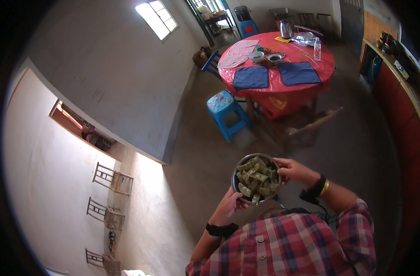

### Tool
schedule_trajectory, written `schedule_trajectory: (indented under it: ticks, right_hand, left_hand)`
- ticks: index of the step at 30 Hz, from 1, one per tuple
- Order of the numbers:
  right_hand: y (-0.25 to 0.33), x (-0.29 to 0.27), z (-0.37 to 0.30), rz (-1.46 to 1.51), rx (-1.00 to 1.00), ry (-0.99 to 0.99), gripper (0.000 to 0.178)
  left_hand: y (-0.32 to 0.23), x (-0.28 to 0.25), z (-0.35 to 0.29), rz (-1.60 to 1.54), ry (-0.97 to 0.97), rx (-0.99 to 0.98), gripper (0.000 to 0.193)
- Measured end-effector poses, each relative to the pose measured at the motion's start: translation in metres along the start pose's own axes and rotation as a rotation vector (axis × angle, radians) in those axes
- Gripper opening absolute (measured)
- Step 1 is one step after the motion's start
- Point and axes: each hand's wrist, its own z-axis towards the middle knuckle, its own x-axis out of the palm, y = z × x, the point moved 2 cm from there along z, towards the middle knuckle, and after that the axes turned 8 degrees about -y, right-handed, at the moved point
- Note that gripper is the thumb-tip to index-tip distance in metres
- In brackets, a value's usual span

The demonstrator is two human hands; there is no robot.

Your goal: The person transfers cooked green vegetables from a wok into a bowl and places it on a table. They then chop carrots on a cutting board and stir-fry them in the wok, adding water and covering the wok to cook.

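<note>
Between my two hands I carry a round metal bowl (234, 178) in front of my body, above the floor. Chunks of green vegetable (256, 178) fill it. My left hand (227, 204) grips the rim at the lower left, its thumb on top. At the upper right of the rim, my right hand (294, 170) is closed on the bowl's edge. The fingers under the bowl are hidden.
Ahead stands a round table with a red cover (277, 96), holding blue cloths (251, 77), small bowls (256, 56), a bottle (317, 49) and a kettle (286, 29). A blue stool (228, 115) is beside it. A counter (399, 76) runs along the right. Wooden chairs (113, 180) stand leftward.
</note>
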Motion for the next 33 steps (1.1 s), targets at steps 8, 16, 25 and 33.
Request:
schedule_trajectory:
  ticks: [8, 16, 25, 33]
  right_hand:
    - [0.053, -0.095, 0.184, 0.1, 0.013, 0.026, 0.046]
    - [0.07, -0.177, 0.381, 0.148, -0.027, -0.203, 0.038]
    - [0.092, -0.291, 0.59, 0.378, -0.064, -0.719, 0.028]
    - [0.101, -0.426, 0.747, 0.557, -0.117, -0.962, 0.028]
  left_hand:
    - [-0.128, -0.01, 0.158, -0.052, -0.067, 0.041, 0.046]
    - [-0.247, -0.072, 0.316, -0.103, -0.102, 0.05, 0.044]
    - [-0.4, -0.15, 0.491, -0.004, 0.023, 0.055, 0.041]
    - [-0.495, -0.153, 0.624, 0.032, -0.006, 0.036, 0.044]
